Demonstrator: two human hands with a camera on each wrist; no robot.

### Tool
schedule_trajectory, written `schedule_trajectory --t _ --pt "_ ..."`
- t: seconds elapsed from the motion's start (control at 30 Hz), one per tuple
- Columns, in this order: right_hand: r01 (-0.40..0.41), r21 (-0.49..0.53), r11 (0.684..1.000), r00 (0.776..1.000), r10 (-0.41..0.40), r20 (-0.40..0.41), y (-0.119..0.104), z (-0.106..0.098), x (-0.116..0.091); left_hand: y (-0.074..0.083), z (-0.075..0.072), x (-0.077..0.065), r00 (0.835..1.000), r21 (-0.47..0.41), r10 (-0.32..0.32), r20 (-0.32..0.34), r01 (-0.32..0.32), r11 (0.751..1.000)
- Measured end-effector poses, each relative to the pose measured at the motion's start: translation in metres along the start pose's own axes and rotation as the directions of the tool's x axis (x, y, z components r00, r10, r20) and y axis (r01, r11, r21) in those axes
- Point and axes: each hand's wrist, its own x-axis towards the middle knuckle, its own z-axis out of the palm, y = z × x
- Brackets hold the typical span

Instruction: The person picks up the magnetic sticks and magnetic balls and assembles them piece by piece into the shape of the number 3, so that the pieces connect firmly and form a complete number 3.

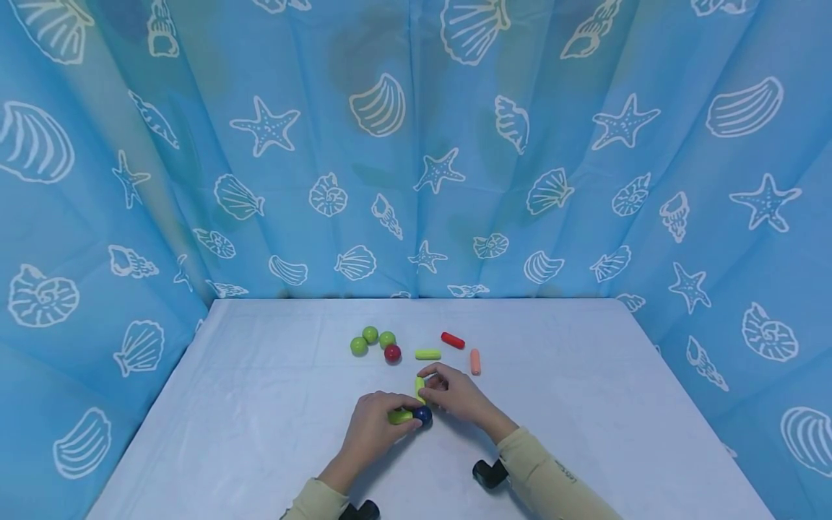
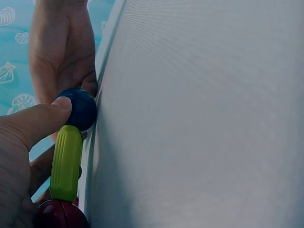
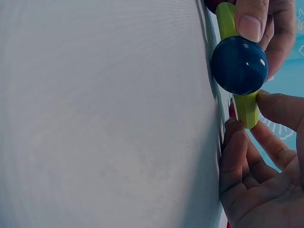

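Over the desk (image 1: 247, 433), the left hand (image 1: 373, 426) pinches a blue ball (image 2: 84, 113), whose lime rod (image 2: 66, 164) meets a dark red ball (image 2: 61, 216), cut off below. The right hand's (image 1: 458, 396) fingers pinch another lime rod (image 3: 246, 111); its join is unclear.

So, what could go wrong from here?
Two things, perhaps. The left hand pinches the blue ball at the end of one green stick, while the right hand holds a second green stick close by that ball; a bump might twist the ball off the first stick. Ahead, the green balls and the red ball beside them could roll if knocked.
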Motion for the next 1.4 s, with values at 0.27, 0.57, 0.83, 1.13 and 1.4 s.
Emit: schedule_trajectory --t 0.27,0.57,0.83,1.13,1.4 --pt "0.013 -0.013 1.000 1.000 -0.013 -0.012 0.000 0.002 0.001 -0.002 0.001 0.000 1.000 0.008 -0.010 0.005 0.010 1.000" --pt "0.007 -0.009 1.000 1.000 -0.007 -0.001 0.000 0.002 0.004 -0.003 0.000 0.001 1.000 0.011 -0.012 0.007 0.012 1.000" --pt "-0.006 -0.056 0.998 1.000 0.004 -0.023 -0.002 0.001 0.011 -0.003 0.000 0.001 1.000 -0.001 -0.018 0.014 0.018 1.000" --pt "0.011 -0.110 0.994 0.998 -0.017 -0.057 -0.003 0.000 0.030 -0.003 0.000 0.002 0.999 -0.003 -0.031 0.014 0.031 1.000" --pt "0.059 -0.156 0.986 0.994 -0.072 -0.084 -0.008 -0.001 0.046 -0.002 0.001 0.002 1.000 -0.021 -0.022 0.010 0.022 1.000"
